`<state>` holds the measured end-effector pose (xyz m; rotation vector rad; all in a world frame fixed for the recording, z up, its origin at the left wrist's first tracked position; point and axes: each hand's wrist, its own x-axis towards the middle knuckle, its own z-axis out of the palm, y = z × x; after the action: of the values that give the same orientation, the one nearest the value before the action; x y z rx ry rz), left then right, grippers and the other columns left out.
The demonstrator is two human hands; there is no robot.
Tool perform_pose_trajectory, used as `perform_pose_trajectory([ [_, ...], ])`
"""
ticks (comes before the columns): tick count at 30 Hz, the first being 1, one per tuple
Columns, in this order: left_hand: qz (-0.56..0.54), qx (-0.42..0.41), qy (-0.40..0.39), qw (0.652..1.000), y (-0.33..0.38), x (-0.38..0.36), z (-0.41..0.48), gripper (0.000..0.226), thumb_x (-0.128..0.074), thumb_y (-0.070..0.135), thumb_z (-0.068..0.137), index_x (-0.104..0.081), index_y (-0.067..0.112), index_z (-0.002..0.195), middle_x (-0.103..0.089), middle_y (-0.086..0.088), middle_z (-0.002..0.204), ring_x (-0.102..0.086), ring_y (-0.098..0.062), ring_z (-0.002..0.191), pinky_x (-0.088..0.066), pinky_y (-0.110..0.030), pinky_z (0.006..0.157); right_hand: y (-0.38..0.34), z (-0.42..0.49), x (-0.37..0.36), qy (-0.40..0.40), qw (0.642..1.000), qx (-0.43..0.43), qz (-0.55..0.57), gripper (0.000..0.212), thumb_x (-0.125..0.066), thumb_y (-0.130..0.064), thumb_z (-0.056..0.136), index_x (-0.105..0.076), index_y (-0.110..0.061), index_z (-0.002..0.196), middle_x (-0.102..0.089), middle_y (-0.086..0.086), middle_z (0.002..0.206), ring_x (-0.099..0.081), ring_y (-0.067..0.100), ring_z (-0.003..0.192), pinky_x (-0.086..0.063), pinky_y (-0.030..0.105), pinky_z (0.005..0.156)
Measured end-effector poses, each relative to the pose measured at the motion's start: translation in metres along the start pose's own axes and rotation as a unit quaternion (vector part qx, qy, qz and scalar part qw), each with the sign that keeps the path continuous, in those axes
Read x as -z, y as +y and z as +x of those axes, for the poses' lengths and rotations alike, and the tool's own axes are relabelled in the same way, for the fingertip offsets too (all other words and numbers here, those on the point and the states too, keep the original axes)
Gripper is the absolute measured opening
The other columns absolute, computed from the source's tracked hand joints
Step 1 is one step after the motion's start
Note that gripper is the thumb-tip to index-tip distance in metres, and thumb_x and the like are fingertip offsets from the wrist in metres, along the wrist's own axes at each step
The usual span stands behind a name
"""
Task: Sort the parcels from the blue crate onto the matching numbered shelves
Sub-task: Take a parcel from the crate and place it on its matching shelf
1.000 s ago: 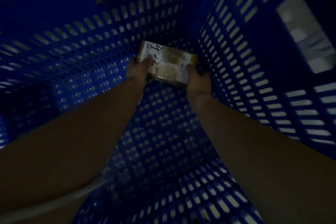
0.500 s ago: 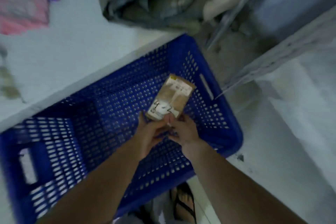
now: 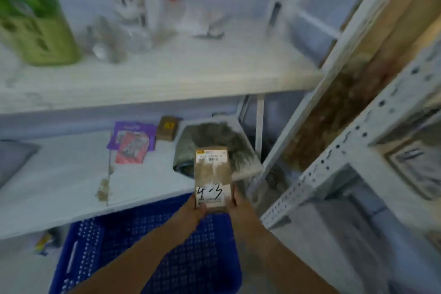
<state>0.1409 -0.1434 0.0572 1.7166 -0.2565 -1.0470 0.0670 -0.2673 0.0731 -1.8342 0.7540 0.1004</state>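
Got the parcel (image 3: 212,179) lifted above the blue crate (image 3: 148,258), its far corner at one o'clock. Left hand (image 3: 194,210) at seven and right hand (image 3: 239,205) at five, fingers (image 3: 235,194) curled round its near end, label up so I can read what looks like "4-3".

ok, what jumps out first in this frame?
The cardboard parcel at centre, black handwriting reading about 4-3, gripped at its lower end by the left hand and right hand. Below it sits the blue crate; a green container stands top left on the upper shelf.
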Motion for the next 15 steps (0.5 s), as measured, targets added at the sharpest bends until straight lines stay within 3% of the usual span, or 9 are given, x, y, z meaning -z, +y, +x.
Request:
perform_pose_trajectory([
  [3,0.036,-0.087,0.085,0.992,0.074,0.014,-0.065,0.035,-0.038,0.011,0.1,-0.04,0.016,0.135,-0.06,-0.005,0.12,-0.059,-0.013,0.097,-0.048,-0.012,0.07,-0.072,-0.039,0.041,-0.076,0.992,0.085,-0.053,0.043,-0.042,-0.024,0.1,-0.034,-0.034,0.142,-0.055,-0.002,0.132,-0.052,0.018,0.12,-0.04,0.037,0.105],
  [6,0.061,-0.184,0.148,0.97,0.154,0.013,-0.141,0.029,-0.04,0.008,0.099,-0.047,0.023,0.123,-0.062,-0.007,0.115,-0.059,-0.007,0.099,-0.049,-0.012,0.074,-0.149,-0.097,0.078,-0.06,0.982,0.177,-0.03,0.046,-0.041,-0.015,0.1,-0.035,-0.031,0.143,-0.055,-0.002,0.135,-0.05,0.02,0.125,-0.041,0.043,0.107],
  [8,0.059,-0.248,0.199,0.946,0.207,0.009,-0.19,0.032,-0.042,0.007,0.098,-0.047,0.021,0.125,-0.061,-0.01,0.119,-0.059,-0.005,0.097,-0.049,-0.008,0.068,-0.201,-0.136,0.101,-0.033,0.969,0.245,0.004,0.048,-0.039,-0.007,0.1,-0.036,-0.029,0.143,-0.055,-0.004,0.133,-0.05,0.018,0.126,-0.041,0.041,0.108],
  [10,0.091,-0.307,0.246,0.915,0.256,0.005,-0.231,0.043,-0.043,0.012,0.098,-0.039,0.019,0.141,-0.058,-0.006,0.125,-0.058,-0.012,0.102,-0.047,-0.008,0.075,-0.248,-0.17,0.12,0.006,0.949,0.316,0.014,0.05,-0.038,-0.003,0.099,-0.039,-0.028,0.142,-0.057,-0.006,0.129,-0.051,0.015,0.123,-0.042,0.032,0.106],
  [12,0.148,-0.366,0.303,0.867,0.312,-0.003,-0.278,0.049,-0.041,0.016,0.099,-0.029,0.023,0.147,-0.057,0.0,0.127,-0.054,-0.014,0.107,-0.044,-0.022,0.089,-0.298,-0.213,0.147,0.05,0.922,0.382,0.021,0.05,-0.036,-0.002,0.098,-0.041,-0.03,0.138,-0.058,-0.009,0.125,-0.052,0.011,0.119,-0.043,0.022,0.1],
  [15,0.189,-0.432,0.364,0.803,0.387,-0.026,-0.336,0.045,-0.037,0.023,0.1,-0.029,0.032,0.144,-0.055,0.013,0.116,-0.054,-0.002,0.09,-0.039,-0.02,0.077,-0.36,-0.268,0.193,0.102,0.879,0.463,0.051,0.05,-0.034,-0.001,0.098,-0.043,-0.035,0.134,-0.056,-0.015,0.117,-0.053,-0.001,0.105,-0.035,-0.001,0.083],
])
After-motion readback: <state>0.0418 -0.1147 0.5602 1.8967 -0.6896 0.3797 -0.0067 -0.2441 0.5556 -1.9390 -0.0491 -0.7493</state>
